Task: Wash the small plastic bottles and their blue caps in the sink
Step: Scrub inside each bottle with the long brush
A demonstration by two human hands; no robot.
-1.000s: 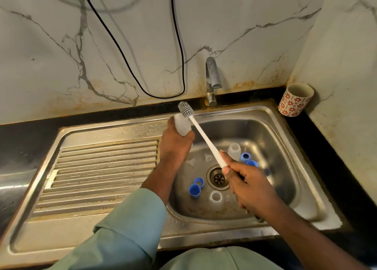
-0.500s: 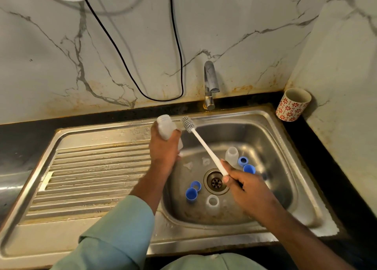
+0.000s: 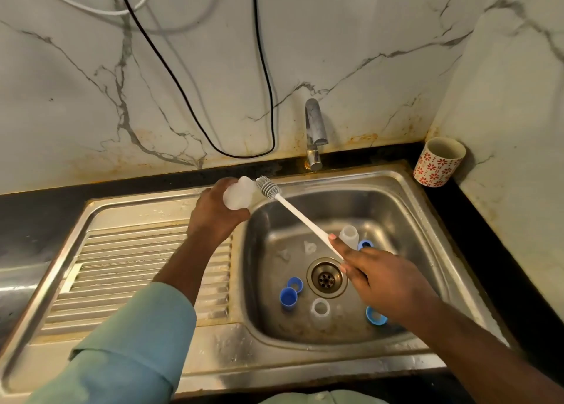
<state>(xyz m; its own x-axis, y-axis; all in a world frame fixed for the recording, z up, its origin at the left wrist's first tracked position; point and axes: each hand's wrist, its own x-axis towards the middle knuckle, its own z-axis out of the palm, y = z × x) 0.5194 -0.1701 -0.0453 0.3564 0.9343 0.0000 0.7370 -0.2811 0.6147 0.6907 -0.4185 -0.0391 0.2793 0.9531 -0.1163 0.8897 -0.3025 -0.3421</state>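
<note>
Brush comes out of the bottle

Brush (image 3: 300, 217) head now sits just outside the bottle (image 3: 236, 194) mouth, over the sink (image 3: 406, 187) back rim. Left hand (image 3: 215, 213) fingers wrap the bottle. Right hand (image 3: 386, 281) fingers pinch the handle. Rinsing probably comes next.

Warm, fairly dim indoor light falls from above. The steel sink (image 3: 406, 208) shows soft glare along its rim and basin wall. The mug (image 3: 438, 162) casts a shadow onto the wall behind. Wide-angle distortion bends the edges; detail looks slightly soft.
</note>
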